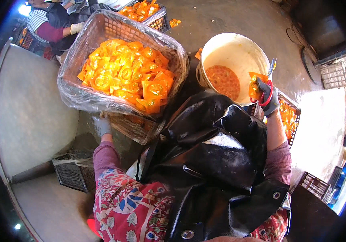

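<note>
My right hand (pixel 268 97), in a dark glove, is closed on red-handled scissors (pixel 271 69) whose blades point up. An orange packet (pixel 257 80) is held in the same hand, beside the rim of a white bucket (pixel 257 50). Reddish, lumpy contents (pixel 223 82) lie at the bucket's bottom. My left hand (pixel 103 125), in a pale glove, is at the near edge of a crate lined with clear plastic (pixel 70 90); its fingers are mostly hidden there. Many shiny orange packets (pixel 124 66) are heaped in that crate.
Under the lined crate stands another crate (pixel 130 130). More orange packets (pixel 287 117) fill a crate at my right. Ahead is another full crate (pixel 157 20), and a co-worker (pixel 54 22) sits at upper left. A dark crate (pixel 74 174) stands lower left. A black apron (pixel 217 161) covers my lap.
</note>
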The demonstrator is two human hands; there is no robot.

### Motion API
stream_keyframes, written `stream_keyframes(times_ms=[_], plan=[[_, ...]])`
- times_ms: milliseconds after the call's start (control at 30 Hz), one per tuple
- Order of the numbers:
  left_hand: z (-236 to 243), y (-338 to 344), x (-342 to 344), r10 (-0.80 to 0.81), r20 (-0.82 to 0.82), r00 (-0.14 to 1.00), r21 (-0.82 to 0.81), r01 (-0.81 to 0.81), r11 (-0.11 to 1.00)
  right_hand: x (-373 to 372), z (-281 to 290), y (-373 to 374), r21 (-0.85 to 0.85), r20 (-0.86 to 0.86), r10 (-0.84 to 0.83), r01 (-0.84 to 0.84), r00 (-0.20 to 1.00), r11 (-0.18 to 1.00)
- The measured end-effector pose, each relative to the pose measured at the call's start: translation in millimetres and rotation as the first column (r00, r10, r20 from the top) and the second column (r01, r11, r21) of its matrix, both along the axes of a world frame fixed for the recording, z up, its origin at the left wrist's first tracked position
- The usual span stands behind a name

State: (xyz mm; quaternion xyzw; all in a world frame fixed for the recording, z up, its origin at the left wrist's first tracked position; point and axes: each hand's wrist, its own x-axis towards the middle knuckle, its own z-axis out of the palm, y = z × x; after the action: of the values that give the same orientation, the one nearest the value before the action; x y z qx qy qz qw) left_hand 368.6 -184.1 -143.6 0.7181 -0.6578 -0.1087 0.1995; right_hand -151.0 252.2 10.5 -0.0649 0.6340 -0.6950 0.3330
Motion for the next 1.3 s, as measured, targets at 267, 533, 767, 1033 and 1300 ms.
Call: stream_keyframes(times_ms=[267, 533, 767, 1033, 1300], plan=[[-108.0, 50.9, 18.8, -0.161, -0.100, 0.982, 0.511, 0.189, 0.839, 1.5, 1.5, 0.5, -0.038, -0.038, -0.054, 0.053, 0.998, 0.998], [-64.1, 147.3, -23.9, -0.481, 0.035, 0.876, 0.418, 0.425, 0.803, 4.7, 8.4, -4.7, 0.072, 0.026, -0.087, 0.085, 0.996, 0.994], [-50.5, 149.8, -35.0, -0.675, 0.417, 0.609, 0.592, 0.382, 0.710, 3.6, 17.1, -0.9, 0.142, -0.014, -0.015, 0.017, 1.000, 0.990], [-47.2, 157.6, -34.6, -0.793, 0.138, 0.593, 0.545, 0.623, 0.561, -16.4, 39.9, 40.9, -0.046, -0.149, -0.093, 0.087, 0.985, 0.995], [-30.8, 153.9, -49.7, -0.826, 0.113, 0.553, 0.521, 0.674, 0.523, -30.7, 3.4, 45.5, -0.285, -0.047, -0.351, 0.324, 0.935, 0.902]])
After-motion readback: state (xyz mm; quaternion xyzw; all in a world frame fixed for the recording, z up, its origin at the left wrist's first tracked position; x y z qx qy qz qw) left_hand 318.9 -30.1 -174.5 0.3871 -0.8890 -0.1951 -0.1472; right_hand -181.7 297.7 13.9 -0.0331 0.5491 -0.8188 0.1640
